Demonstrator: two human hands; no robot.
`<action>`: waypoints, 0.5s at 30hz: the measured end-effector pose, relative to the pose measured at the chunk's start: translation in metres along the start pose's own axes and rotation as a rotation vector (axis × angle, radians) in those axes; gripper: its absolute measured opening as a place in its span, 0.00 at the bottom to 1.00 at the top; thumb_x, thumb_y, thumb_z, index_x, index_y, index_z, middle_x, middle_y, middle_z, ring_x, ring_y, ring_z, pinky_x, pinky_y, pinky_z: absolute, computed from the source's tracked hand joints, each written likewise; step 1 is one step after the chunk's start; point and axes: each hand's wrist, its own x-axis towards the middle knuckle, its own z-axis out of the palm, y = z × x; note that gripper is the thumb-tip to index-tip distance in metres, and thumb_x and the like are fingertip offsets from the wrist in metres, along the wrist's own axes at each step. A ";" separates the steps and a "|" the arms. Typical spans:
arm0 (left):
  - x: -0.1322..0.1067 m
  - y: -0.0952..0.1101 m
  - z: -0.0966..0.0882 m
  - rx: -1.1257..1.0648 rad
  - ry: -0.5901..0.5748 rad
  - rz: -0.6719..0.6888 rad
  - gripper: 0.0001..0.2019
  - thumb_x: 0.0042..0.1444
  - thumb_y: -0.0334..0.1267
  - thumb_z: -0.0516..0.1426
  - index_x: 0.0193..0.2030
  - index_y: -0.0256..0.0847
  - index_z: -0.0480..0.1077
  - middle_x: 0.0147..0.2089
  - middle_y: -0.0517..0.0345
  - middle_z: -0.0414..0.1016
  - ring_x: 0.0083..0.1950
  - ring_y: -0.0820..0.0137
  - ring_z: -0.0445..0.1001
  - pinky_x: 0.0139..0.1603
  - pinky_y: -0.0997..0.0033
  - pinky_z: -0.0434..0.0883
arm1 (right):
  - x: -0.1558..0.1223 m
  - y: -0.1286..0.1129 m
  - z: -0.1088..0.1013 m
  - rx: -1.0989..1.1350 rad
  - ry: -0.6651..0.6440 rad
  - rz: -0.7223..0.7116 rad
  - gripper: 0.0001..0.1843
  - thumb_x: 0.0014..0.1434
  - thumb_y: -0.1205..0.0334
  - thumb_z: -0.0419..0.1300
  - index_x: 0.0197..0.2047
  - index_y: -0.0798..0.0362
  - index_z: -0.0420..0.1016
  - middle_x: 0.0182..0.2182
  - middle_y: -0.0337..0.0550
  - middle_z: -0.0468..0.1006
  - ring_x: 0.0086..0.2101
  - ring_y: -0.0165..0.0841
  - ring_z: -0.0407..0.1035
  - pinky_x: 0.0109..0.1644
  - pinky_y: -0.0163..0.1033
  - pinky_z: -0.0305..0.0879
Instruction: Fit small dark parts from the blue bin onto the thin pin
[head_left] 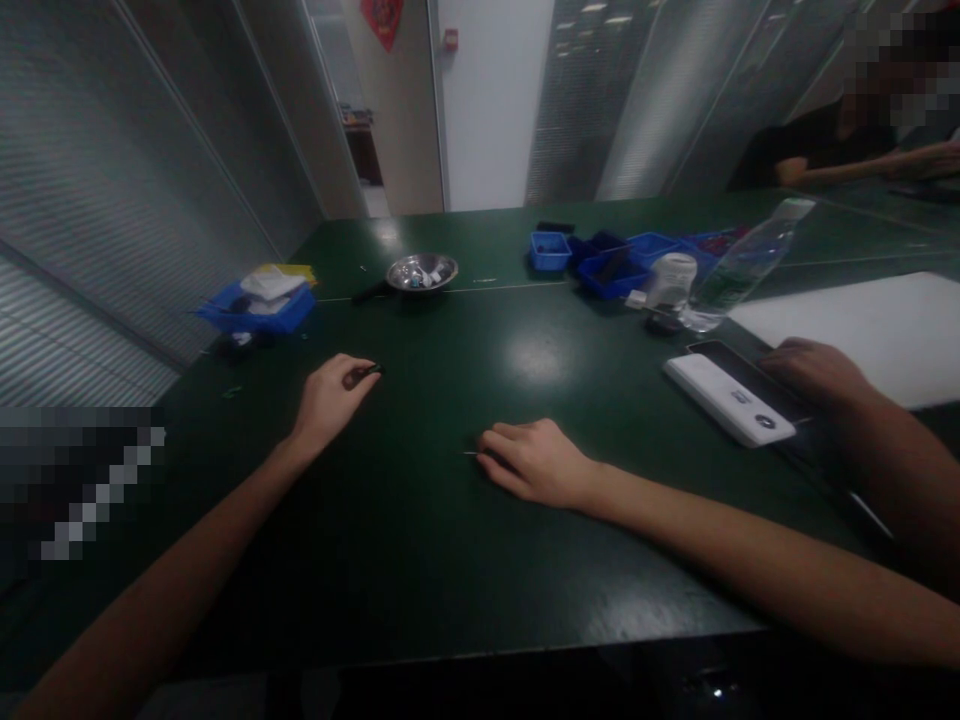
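My left hand [330, 398] is just above the green table, thumb and fingers pinched on a small dark piece [376, 370]. The piece is too small and dim for me to tell its kind. To the right and closer to me, my right hand [538, 462] rests low over the tabletop with curled fingers. A thin, shiny metal tip [469, 453] sticks out leftward from its fingertips; the rest of that thing is hidden in the hand. The two hands are apart from each other.
A metal dish [422, 272] holds small parts. Blue bins [259, 308] stand left, with more blue trays [611, 275] at back right. A clear bottle [750, 265], white power bank [727, 398] and phone [750, 378] lie right, beside another person's hand [817, 370].
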 end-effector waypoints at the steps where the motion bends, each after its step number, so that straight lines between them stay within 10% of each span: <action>1: -0.003 0.010 0.002 -0.027 -0.034 0.018 0.15 0.63 0.46 0.58 0.50 0.40 0.77 0.45 0.51 0.76 0.40 0.65 0.72 0.41 0.66 0.69 | 0.000 0.000 0.000 0.000 0.000 0.000 0.18 0.73 0.53 0.45 0.46 0.54 0.70 0.34 0.41 0.73 0.28 0.27 0.63 0.30 0.35 0.51; 15: -0.031 0.094 0.008 -0.322 -0.493 0.279 0.10 0.63 0.40 0.59 0.48 0.42 0.76 0.47 0.54 0.75 0.45 0.67 0.72 0.43 0.67 0.70 | 0.000 0.000 0.000 -0.035 0.012 0.005 0.17 0.72 0.54 0.45 0.45 0.54 0.70 0.33 0.41 0.73 0.28 0.27 0.63 0.30 0.35 0.51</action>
